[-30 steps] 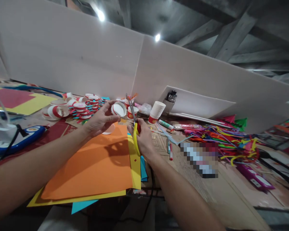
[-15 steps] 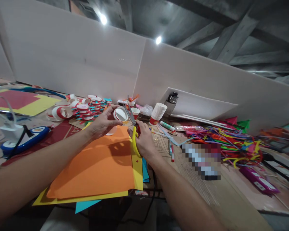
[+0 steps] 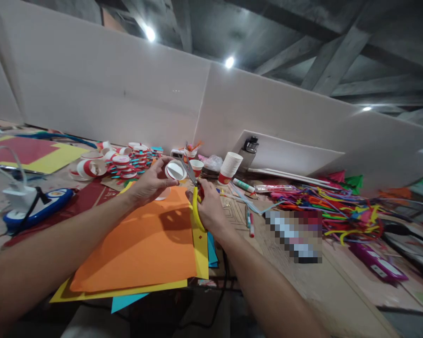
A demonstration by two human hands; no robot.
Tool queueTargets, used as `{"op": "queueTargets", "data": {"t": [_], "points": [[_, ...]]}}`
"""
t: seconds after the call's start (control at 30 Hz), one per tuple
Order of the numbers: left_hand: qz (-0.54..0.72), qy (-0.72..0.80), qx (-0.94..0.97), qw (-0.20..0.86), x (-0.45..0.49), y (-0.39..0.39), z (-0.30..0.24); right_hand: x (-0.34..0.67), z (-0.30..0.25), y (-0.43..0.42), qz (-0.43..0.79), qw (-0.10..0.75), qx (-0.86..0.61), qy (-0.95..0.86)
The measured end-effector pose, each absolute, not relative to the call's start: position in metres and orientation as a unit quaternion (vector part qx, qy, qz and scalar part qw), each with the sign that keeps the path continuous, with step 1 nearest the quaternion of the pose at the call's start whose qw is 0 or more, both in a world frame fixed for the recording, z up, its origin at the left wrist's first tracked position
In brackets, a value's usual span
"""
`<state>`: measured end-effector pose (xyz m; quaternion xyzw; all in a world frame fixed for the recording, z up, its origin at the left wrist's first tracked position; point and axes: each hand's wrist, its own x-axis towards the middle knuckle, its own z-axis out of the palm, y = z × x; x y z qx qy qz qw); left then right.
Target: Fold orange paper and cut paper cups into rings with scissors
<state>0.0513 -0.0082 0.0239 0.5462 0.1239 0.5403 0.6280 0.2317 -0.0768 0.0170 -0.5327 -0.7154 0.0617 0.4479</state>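
Note:
My left hand (image 3: 153, 182) pinches a small white paper cup piece (image 3: 175, 171) with a red edge, its round white face turned toward me. In my right hand (image 3: 208, 204) is a pair of scissors (image 3: 196, 206) with yellow handles, the blades pointing up and away beside the cup piece. Whether the blades touch the paper I cannot tell. Both hands hover above a sheet of orange paper (image 3: 144, 249), which lies on yellow paper (image 3: 201, 263). Just beyond the blades stands a red and white paper cup (image 3: 196, 167).
Cut cup pieces (image 3: 123, 164) crowd the left rear. A stack of paper cups (image 3: 231, 166) stands before a grey bottle (image 3: 248, 152). Markers (image 3: 252, 225) and colourful pipe cleaners (image 3: 313, 202) lie to the right. A blue-edged device (image 3: 38, 206) sits far left, a white panel (image 3: 127, 84) behind.
Both hands keep nearly the same place, with the cup piece and scissors still held. The scissors' blades look slightly lower. The view has shifted a little.

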Motion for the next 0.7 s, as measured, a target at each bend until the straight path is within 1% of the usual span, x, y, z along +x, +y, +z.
{"op": "queueTargets", "data": {"t": [0.07, 0.2, 0.3, 0.53, 0.7], "points": [[0.525, 0.122, 0.551, 0.637, 0.051, -0.008, 0.023, 0.231, 0.017, -0.075, 0.11, 0.493, -0.505, -0.7], [0.491, 0.11, 0.565, 0.654, 0.051, -0.008, 0.019, 0.226, 0.017, -0.075, 0.261, 0.594, -0.432, -0.627], [0.462, 0.116, 0.582, 0.659, 0.054, -0.008, 0.015, 0.223, 0.02, -0.079, 0.302, 0.631, -0.399, -0.593], [0.441, 0.131, 0.576, 0.675, 0.058, -0.011, 0.011, 0.222, 0.02, -0.08, 0.315, 0.629, -0.402, -0.586], [0.475, 0.131, 0.55, 0.674, 0.058, -0.012, 0.014, 0.225, 0.017, -0.076, 0.267, 0.605, -0.437, -0.61]]}}
